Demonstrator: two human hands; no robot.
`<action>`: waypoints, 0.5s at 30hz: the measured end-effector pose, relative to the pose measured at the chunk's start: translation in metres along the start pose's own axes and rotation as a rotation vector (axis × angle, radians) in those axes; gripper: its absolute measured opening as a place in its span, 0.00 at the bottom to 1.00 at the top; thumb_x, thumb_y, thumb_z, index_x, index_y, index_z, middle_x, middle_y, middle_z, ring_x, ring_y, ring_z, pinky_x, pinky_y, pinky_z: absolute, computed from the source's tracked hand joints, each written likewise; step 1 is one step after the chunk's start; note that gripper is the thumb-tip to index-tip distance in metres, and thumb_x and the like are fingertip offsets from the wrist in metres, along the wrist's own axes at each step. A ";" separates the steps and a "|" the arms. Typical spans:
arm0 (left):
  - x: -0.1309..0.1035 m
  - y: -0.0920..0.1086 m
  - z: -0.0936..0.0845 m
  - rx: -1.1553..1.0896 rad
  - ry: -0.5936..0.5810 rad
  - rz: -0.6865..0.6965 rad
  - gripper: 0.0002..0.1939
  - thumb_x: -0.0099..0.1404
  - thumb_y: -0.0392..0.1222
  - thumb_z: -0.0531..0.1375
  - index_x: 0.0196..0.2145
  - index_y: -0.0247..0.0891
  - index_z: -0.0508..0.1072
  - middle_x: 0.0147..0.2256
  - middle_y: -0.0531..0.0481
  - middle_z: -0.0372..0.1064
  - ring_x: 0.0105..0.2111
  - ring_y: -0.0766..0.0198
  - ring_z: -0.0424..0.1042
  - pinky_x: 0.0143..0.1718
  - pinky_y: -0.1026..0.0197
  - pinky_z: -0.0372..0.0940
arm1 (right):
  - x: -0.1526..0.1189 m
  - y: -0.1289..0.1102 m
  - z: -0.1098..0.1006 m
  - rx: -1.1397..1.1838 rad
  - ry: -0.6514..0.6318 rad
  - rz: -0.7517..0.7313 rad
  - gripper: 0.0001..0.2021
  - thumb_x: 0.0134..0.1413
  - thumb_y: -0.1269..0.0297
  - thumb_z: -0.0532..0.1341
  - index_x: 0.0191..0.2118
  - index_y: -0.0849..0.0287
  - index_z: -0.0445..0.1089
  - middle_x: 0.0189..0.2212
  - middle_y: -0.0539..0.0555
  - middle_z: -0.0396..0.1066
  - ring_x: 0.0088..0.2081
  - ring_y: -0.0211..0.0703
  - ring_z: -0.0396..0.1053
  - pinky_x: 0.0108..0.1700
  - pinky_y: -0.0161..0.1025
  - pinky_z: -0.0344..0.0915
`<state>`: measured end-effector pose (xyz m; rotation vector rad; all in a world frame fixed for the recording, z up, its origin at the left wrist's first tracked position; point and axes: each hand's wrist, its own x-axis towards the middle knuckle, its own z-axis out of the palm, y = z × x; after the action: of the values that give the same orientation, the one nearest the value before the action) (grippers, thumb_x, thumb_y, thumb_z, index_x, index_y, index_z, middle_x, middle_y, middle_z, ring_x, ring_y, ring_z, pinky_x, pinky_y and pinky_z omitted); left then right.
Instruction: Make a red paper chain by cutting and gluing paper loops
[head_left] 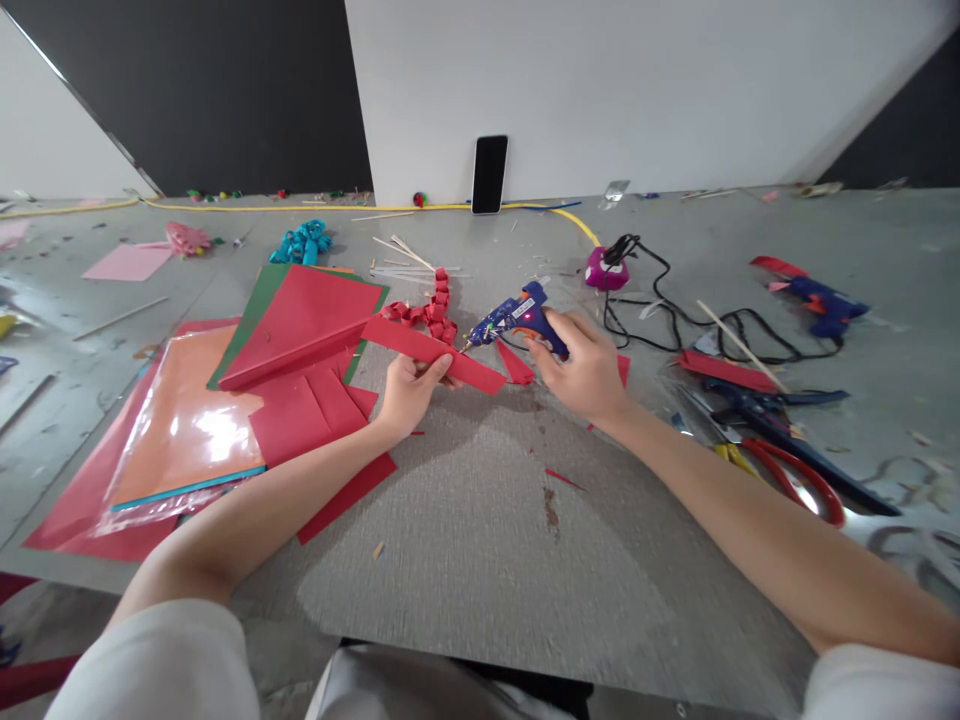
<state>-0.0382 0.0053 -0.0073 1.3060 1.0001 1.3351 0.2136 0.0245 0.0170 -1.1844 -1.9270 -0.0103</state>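
Observation:
A red paper strip (472, 371) is pinched between the thumb and fingers of my left hand (415, 393). My right hand (589, 370) grips a blue hot glue gun (517, 312) by its handle, and a small red light glows on its body. The gun's nozzle points down to the left, right at the strip's upper edge; I cannot tell whether it touches. Behind the strip lies a curled red paper chain (431, 315). A folded red scrap (514, 363) rests under the gun.
Red and green sheets (300, 320) and a plastic sleeve with orange paper (187, 420) lie left. A purple power adapter (606, 270) with black cords, a second glue gun (829, 305) and red-handled scissors (799, 480) lie right. A phone (490, 175) leans against the wall.

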 end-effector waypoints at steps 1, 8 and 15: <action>0.000 0.000 0.000 0.003 0.003 0.001 0.24 0.65 0.63 0.68 0.31 0.35 0.77 0.26 0.44 0.79 0.26 0.60 0.79 0.32 0.58 0.76 | 0.000 0.001 0.000 0.006 0.002 -0.005 0.21 0.71 0.48 0.56 0.57 0.56 0.74 0.42 0.64 0.77 0.43 0.57 0.76 0.46 0.54 0.75; 0.000 -0.003 -0.001 -0.010 0.010 0.010 0.24 0.66 0.62 0.67 0.30 0.35 0.77 0.26 0.45 0.79 0.25 0.61 0.78 0.32 0.59 0.75 | 0.001 0.002 0.000 0.004 0.000 0.006 0.21 0.70 0.48 0.57 0.56 0.55 0.74 0.39 0.61 0.76 0.41 0.56 0.75 0.46 0.55 0.75; 0.002 -0.006 -0.001 -0.053 0.031 0.024 0.24 0.65 0.61 0.69 0.29 0.35 0.77 0.25 0.45 0.78 0.24 0.61 0.78 0.30 0.59 0.75 | 0.001 0.001 -0.001 -0.015 0.022 -0.040 0.20 0.71 0.48 0.56 0.55 0.56 0.74 0.38 0.61 0.76 0.39 0.54 0.75 0.43 0.51 0.74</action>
<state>-0.0386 0.0081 -0.0125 1.2648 0.9662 1.3948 0.2151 0.0254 0.0180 -1.1510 -1.9335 -0.0585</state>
